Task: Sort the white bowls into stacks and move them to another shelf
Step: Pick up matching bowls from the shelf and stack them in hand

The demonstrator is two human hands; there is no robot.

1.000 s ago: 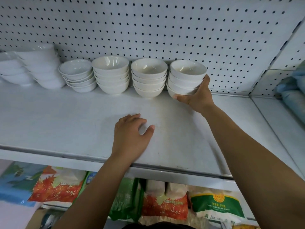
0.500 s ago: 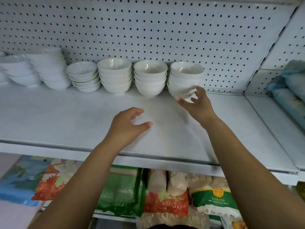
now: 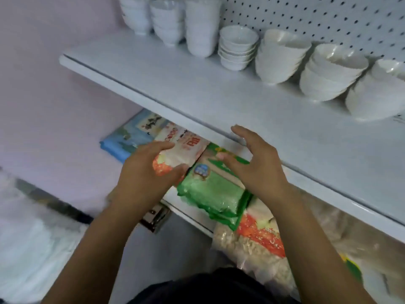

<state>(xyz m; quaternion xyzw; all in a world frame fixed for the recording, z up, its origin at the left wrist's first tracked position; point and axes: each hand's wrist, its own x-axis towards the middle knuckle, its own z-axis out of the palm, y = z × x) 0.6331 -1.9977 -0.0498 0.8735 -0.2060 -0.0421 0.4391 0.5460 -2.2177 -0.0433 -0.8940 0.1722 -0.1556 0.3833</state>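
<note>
Your left hand [image 3: 144, 172] and right hand [image 3: 252, 163] hovered empty, fingers loose and spread, at the shelf [image 3: 175, 84] edge, the white bowls [image 3: 282, 58] stacked toward one o'clock; lifting a stack probably wanted both palms cupping its base.

From my remote view, seven stacks of white bowls [image 3: 282, 58] stand upright, rims up, in a row along the back of the white shelf [image 3: 197, 91], the rightmost stack cut off at the frame's edge.
</note>
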